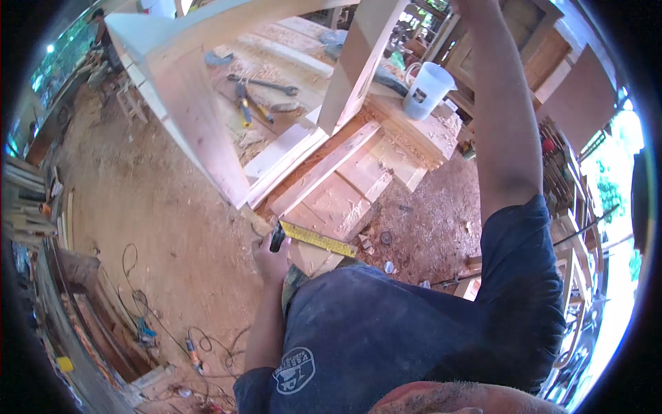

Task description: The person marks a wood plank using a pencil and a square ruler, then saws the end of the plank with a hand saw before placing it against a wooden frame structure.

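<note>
Yellow-bladed square [321,240], its black handle [277,238] pinched in the left hand [268,258], sits at the near end of the boards [325,205], best kept flat and steady; right hand out of view, grip cannot be told.

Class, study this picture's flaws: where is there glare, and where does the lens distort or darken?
Head view: daylight glare washes out the right edge. Head view: the corners are black, and the wooden frame's top rail looks bowed.
</note>
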`<state>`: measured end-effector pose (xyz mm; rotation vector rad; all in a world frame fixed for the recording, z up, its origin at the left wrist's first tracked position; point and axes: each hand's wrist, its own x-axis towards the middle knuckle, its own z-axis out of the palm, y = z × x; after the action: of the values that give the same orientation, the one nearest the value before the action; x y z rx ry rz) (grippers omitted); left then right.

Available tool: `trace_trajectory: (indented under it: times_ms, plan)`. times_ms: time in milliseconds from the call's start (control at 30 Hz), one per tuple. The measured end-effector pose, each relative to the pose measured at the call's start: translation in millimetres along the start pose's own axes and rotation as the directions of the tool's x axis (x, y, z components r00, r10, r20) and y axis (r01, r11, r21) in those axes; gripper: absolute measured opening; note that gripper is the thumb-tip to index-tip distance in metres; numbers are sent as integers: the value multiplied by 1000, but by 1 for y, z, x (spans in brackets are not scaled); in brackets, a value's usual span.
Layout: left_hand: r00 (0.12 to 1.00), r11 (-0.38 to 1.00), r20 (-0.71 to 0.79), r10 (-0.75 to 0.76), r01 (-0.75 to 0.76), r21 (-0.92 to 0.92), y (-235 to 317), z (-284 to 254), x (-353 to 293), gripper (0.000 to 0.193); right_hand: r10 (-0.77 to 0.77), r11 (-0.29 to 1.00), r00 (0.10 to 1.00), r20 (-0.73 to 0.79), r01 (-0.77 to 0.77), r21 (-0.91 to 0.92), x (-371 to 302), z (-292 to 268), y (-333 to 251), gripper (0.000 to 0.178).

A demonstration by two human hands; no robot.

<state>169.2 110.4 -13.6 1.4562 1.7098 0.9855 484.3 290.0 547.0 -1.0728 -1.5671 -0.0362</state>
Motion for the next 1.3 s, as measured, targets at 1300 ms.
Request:
trace_trajectory:
  times_ms: [1300]
  plan:
    - [988,984,-20,150,-147,101,-23,3,-7,59,1,1000,995,103,-3,22,4,56,40,23]
